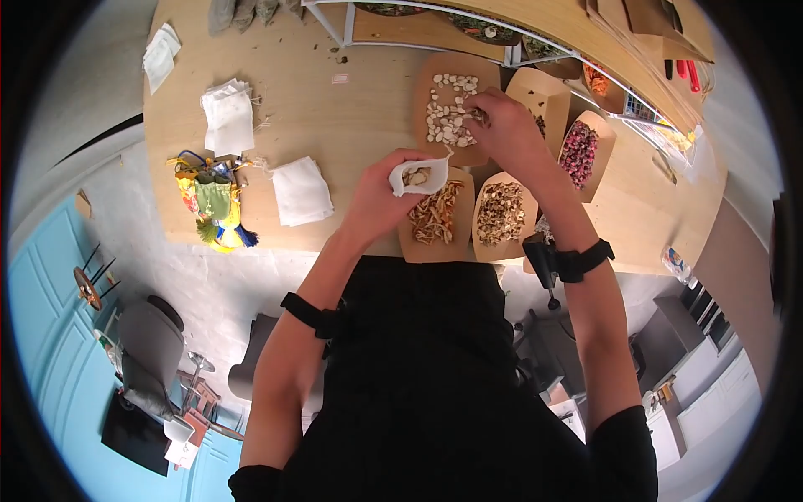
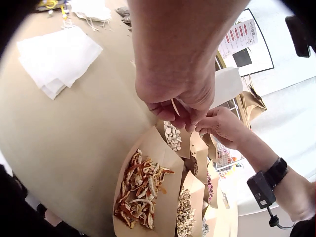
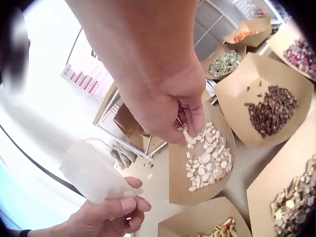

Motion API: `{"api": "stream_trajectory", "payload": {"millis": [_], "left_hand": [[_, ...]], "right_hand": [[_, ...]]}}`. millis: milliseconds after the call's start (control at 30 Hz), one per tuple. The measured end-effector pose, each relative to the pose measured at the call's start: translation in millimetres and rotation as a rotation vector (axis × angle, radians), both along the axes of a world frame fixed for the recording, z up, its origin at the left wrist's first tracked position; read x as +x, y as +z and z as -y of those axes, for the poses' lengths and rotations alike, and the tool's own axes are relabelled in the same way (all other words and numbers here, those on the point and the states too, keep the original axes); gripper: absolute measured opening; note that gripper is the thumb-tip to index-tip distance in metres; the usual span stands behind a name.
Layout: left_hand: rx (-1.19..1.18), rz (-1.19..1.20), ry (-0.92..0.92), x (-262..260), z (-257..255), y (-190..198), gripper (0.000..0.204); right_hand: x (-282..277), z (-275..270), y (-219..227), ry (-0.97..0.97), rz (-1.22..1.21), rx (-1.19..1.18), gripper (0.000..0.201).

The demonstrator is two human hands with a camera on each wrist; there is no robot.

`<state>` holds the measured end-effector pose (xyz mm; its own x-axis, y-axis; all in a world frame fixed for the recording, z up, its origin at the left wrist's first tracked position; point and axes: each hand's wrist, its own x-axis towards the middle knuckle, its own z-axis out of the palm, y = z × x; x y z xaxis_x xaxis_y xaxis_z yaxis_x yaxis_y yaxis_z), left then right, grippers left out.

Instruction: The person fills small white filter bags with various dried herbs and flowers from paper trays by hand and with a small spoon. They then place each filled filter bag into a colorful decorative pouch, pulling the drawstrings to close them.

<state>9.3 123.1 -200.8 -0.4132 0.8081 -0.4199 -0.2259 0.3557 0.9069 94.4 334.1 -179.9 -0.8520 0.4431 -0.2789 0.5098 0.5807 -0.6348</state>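
Note:
The left hand (image 1: 378, 197) grips a small white bag (image 1: 421, 176), its mouth spread and pale pieces visible inside. In the right wrist view the bag (image 3: 94, 173) hangs tilted between the thumb and fingers of the left hand (image 3: 111, 217). Over a brown paper tray (image 3: 180, 185) of white slices (image 3: 210, 160), the right hand (image 3: 170, 111) pinches a few slices in its fingertips. The left wrist view has the right hand (image 2: 224, 127) close beside the left hand (image 2: 180, 101), which mostly hides the bag.
Around them are trays of dried peel strips (image 1: 435, 219), chopped pieces (image 1: 502, 213), dark cloves (image 3: 271, 111) and red buds (image 1: 579, 155). White bags (image 1: 301, 191) and colourful pouches (image 1: 216, 201) lie at the left. A white-framed shelf (image 1: 435, 38) spans the back.

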Motion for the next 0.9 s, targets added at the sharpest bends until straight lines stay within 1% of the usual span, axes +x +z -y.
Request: {"api": "stream_trajectory", "payload": {"millis": [67,100,133,167,200,233,267,333,400,467,533,667,800,900], "left_hand": [[0.008,0.013,-0.013,-2,-8,0,0.03],[0.006,0.057,-0.016,-3,-12,1,0.03],[0.002,0.102,-0.018,-4,-15,2,0.031],[0.001,0.102,-0.019,-4,-18,1,0.031],[-0.008,0.04,-0.042,-4,-20,-1,0.032],[-0.015,-0.022,-0.065,-4,-23,-2,0.032],[-0.01,-0.021,-0.068,-3,-27,-1,0.032],[0.005,-0.011,-0.044,-4,-33,3,0.037],[0.029,-0.034,-0.062,-6,-39,9,0.037],[0.047,-0.057,-0.079,-7,-43,16,0.037],[0.103,-0.065,-0.096,-8,-46,19,0.037],[0.126,-0.092,-0.113,-6,-46,24,0.039],[0.128,-0.056,-0.094,-4,-47,25,0.04],[0.148,-0.018,-0.087,-2,-44,20,0.04]], "right_hand": [[2,-4,18,-0.002,-0.054,-0.037,0.019],[3,-5,32,-0.006,-0.054,-0.033,0.019],[1,-3,53,-0.02,-0.048,-0.085,0.019],[1,0,72,-0.035,-0.041,-0.138,0.019],[1,4,89,-0.037,-0.04,-0.138,0.019],[2,7,104,0.018,-0.093,-0.136,0.021],[4,11,115,0.072,-0.144,-0.131,0.023],[7,20,128,0.095,-0.18,-0.119,0.023],[8,23,132,0.121,-0.216,-0.108,0.024],[9,24,130,0.2,-0.248,-0.023,0.025],[10,25,128,0.203,-0.26,-0.024,0.026],[12,27,129,0.205,-0.269,-0.02,0.028],[12,28,132,0.214,-0.278,-0.003,0.027],[13,27,133,0.207,-0.314,0.059,0.024]]}}
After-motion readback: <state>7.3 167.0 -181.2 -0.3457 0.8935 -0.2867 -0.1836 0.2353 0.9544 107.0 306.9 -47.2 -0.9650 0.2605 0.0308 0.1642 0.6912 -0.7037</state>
